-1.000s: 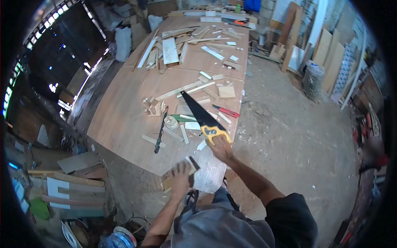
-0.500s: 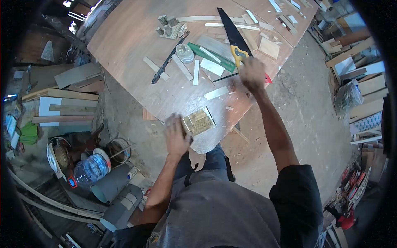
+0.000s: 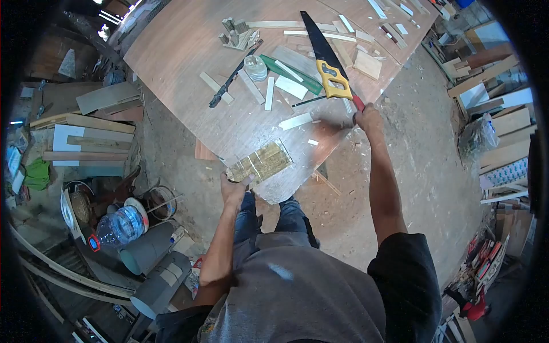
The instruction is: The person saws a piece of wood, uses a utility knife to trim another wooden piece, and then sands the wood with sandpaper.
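Lots of wood bits [image 3: 295,88] and a saw [image 3: 326,60] lie on the desk [image 3: 183,51], my left hand [image 3: 234,187] grips the yellowish block [image 3: 260,164] at its near edge, my right hand [image 3: 369,117] rests blurry, grip unclear.

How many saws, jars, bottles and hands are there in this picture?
Saws: 1, the handsaw with the yellow handle, lying on the table.
Jars: 1, the clear jar on the table.
Bottles: 1, the big water bottle on the floor.
Hands: 2, the left hand on the wood block, and the right hand at the table edge.
Total: 5
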`<state>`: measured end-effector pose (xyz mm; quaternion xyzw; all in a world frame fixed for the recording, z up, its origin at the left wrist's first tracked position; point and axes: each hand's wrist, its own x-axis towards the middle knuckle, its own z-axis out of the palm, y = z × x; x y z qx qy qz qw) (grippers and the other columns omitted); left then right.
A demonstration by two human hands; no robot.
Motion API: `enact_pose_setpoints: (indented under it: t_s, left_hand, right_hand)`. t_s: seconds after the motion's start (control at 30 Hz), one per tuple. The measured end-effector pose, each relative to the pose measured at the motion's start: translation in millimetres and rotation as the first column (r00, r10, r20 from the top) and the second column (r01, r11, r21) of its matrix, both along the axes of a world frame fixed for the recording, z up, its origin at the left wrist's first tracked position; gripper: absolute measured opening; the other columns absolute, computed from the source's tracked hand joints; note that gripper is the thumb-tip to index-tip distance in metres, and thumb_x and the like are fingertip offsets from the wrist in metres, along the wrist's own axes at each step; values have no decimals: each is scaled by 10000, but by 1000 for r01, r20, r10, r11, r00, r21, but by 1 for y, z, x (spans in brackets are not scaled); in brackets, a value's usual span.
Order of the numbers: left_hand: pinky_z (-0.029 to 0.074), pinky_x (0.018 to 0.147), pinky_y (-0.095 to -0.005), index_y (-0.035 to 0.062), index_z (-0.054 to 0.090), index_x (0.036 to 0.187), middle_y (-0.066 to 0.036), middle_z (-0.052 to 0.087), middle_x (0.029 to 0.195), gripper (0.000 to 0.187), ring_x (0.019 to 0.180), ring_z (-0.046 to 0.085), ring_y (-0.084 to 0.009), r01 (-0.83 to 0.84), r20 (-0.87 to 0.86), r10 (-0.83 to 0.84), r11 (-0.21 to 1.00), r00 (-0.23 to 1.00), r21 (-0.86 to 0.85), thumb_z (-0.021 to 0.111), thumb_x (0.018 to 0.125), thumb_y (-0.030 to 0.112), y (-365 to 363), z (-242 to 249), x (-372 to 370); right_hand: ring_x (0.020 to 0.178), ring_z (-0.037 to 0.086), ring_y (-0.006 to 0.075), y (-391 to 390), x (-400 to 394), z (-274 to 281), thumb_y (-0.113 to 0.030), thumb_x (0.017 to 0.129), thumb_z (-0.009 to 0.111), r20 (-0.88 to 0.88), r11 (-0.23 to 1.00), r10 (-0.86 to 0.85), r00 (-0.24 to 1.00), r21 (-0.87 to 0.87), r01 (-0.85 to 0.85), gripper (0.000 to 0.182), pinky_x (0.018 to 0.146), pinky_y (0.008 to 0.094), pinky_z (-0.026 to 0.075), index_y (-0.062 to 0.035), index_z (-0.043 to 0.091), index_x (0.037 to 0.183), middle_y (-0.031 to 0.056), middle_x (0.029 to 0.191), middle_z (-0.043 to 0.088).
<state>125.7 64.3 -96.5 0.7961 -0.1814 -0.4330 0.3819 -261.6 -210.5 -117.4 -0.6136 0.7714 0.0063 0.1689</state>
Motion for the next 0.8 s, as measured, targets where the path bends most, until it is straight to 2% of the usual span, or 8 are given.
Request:
enact_pose_setpoints:
  t_s: [0.1,0.23,0.3,0.33,0.4,0.5,0.6,0.8]
  left_hand:
    - [529,892,-310,-16,432,1324,-141,650,1178,633,1051,639,-199,5,-233,-19,998,972,-61,778,794,-10,-3,38,5]
    - [528,907,-324,18,471,1319,-144,647,1157,581,1030,647,-213,114,-196,-160,967,967,-227,633,775,-106,-19,97,-29]
    - [524,913,-324,28,463,1334,-142,636,1158,607,1037,639,-222,241,-168,-277,949,946,-205,595,759,-113,-22,97,-49]
    - [520,919,-325,39,456,1350,-140,624,1159,636,1045,630,-231,344,-129,-369,921,920,-184,556,742,-121,-25,96,-57]
    - [518,922,-324,44,446,1352,-138,612,1173,639,1051,621,-240,427,-44,-447,876,893,-224,547,741,-114,-27,73,-69]
    - [509,928,-330,59,441,1324,-139,587,1203,615,1069,600,-251,442,-4,-464,847,886,-297,489,742,-130,-34,74,-91]
    - [530,859,-341,67,430,1287,-132,578,1158,612,1022,599,-219,402,-260,-464,878,847,-259,426,729,-183,-44,122,-109]
    - [551,759,-337,74,431,1194,-112,567,1105,521,938,586,-192,438,-268,-537,827,800,-351,459,742,-185,-47,89,-106]
  right_hand:
    - [962,652,484,63,-9,37,-352,897,541,-12,999,-44,999,-5,44,389,861,521,513,-27,606,1101,309,1010,673]
    - [909,666,441,185,6,65,-374,1007,459,486,996,28,873,-87,16,393,780,496,483,-56,593,1194,263,975,678]
    - [1048,626,418,252,22,3,-307,1053,361,483,998,38,875,23,-56,419,904,482,468,-119,519,1392,277,1143,636]
    - [977,636,392,283,54,38,-300,1059,353,455,969,-50,889,238,-67,405,889,453,475,-130,549,1369,262,1100,654]
    - [921,649,392,346,91,10,-338,1054,378,743,937,-346,573,307,168,436,841,476,489,20,620,1110,261,998,674]
    - [747,613,295,383,139,-15,-445,1047,409,753,936,-333,568,193,293,498,678,416,493,26,568,1078,166,840,637]
    - [940,601,552,380,173,0,-368,1060,373,702,941,-195,685,-64,333,453,762,532,479,34,556,1163,362,989,634]
    - [1028,615,514,381,194,5,-404,1049,341,686,902,-372,625,109,417,486,864,578,476,-13,558,1239,363,1121,606]
